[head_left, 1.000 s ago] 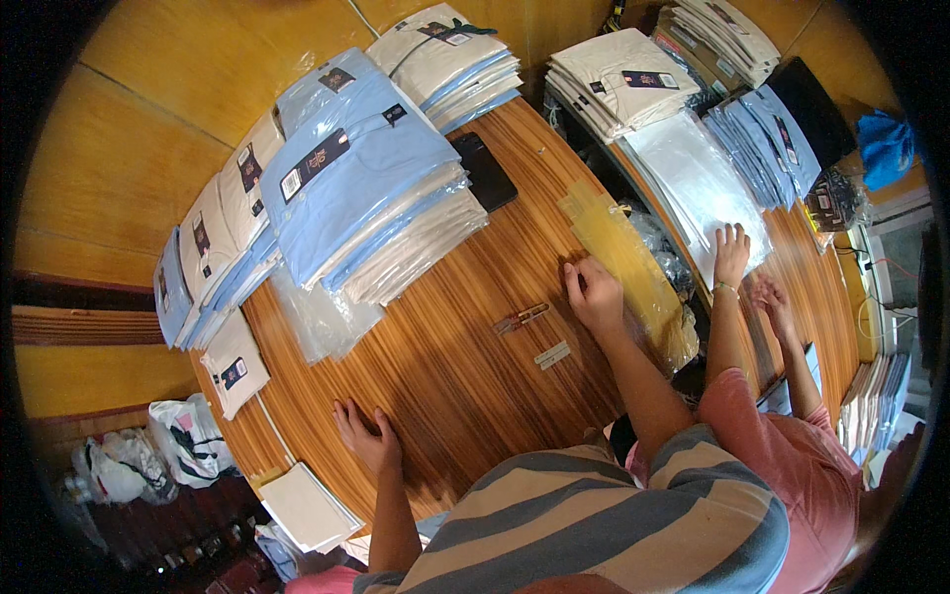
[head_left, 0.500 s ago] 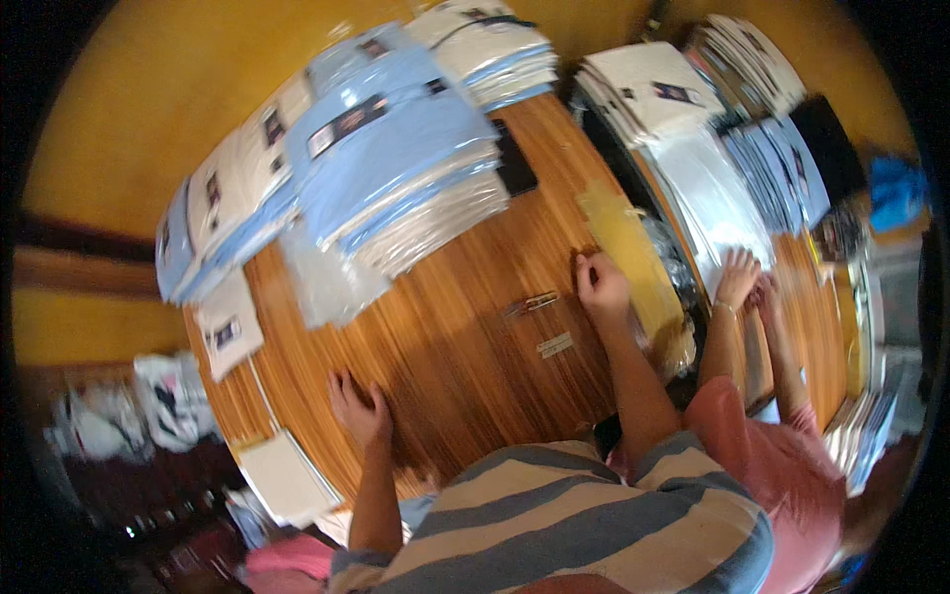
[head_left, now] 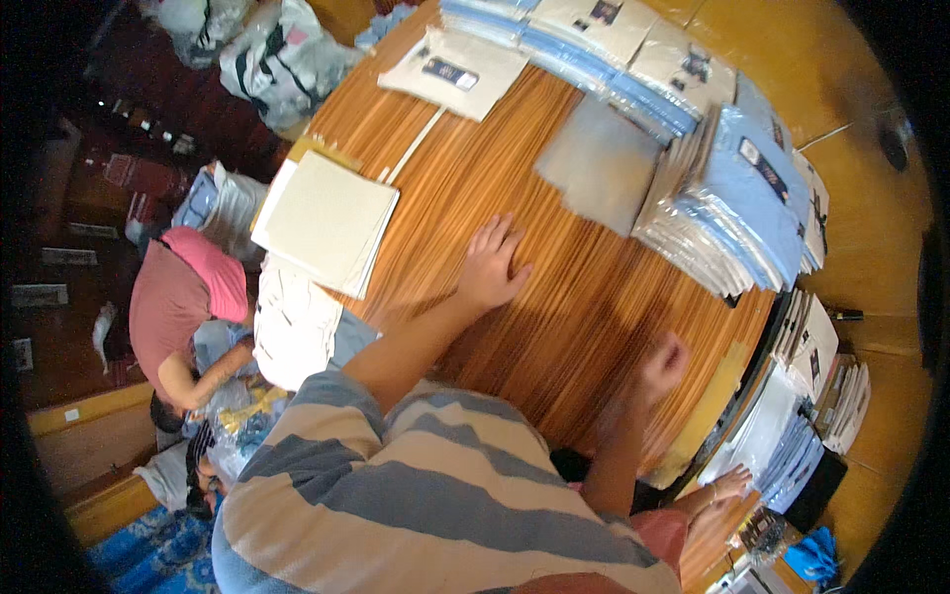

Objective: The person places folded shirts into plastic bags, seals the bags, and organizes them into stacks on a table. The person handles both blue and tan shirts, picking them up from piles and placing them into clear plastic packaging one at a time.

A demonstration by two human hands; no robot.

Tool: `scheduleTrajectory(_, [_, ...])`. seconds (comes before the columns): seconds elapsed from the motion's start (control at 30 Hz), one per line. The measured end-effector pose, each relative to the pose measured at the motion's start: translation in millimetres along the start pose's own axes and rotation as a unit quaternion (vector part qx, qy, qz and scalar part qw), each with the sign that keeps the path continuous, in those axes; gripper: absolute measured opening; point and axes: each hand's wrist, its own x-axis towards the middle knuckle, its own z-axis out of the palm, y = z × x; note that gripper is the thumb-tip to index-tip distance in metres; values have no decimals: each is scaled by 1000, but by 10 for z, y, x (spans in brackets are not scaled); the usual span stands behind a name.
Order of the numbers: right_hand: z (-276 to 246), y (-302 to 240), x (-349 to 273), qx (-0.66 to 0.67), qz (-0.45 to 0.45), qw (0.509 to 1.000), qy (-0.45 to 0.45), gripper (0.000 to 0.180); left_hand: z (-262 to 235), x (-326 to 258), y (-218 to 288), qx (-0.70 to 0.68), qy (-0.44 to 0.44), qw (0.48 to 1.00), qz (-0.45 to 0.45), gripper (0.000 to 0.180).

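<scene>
My left hand (head_left: 495,265) lies flat on the striped wooden table (head_left: 584,297), fingers stretched out and holding nothing. It is right of a pile of off-white sheets (head_left: 332,220) at the table's left edge. My right hand (head_left: 665,364) hovers over or rests on the tabletop farther right. Motion smears it, but its fingers look curled in; whatever they may hold cannot be made out. Beyond that hand, a tall stack of bagged, folded blue and cream shirts (head_left: 752,193) stands near the far right edge. A clear plastic bag (head_left: 599,163) lies beside the stack.
A cream folded garment (head_left: 455,71) lies at the far left. White cloth (head_left: 295,327) bunches at the near left edge. One person in pink (head_left: 168,307) bends over bags at left. At lower right, a co-worker's hand (head_left: 730,482) is by more shirt stacks (head_left: 792,450).
My view has swung left, bringing the bending person into sight. My left hand still lies open near the sheets. The pen and small label strip seen beside my right hand can no longer be made out.
</scene>
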Motion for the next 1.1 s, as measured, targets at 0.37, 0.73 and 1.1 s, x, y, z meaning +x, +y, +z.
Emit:
scheduleTrajectory(0.37, [4235, -1217, 1249, 201, 329, 865, -322, 31, -455, 917, -958, -605, -56, 753, -252, 44])
scheduleTrajectory(0.73, [5506, -1162, 1219, 61, 375, 885, -269, 31, 4, 2030, -1477, -946, 7, 223, -235, 38])
scheduleTrajectory(1.1, [3514, -1463, 691, 62, 328, 926, -176, 26, 256, 1972, -1171, -959, 144, 184, -161, 70])
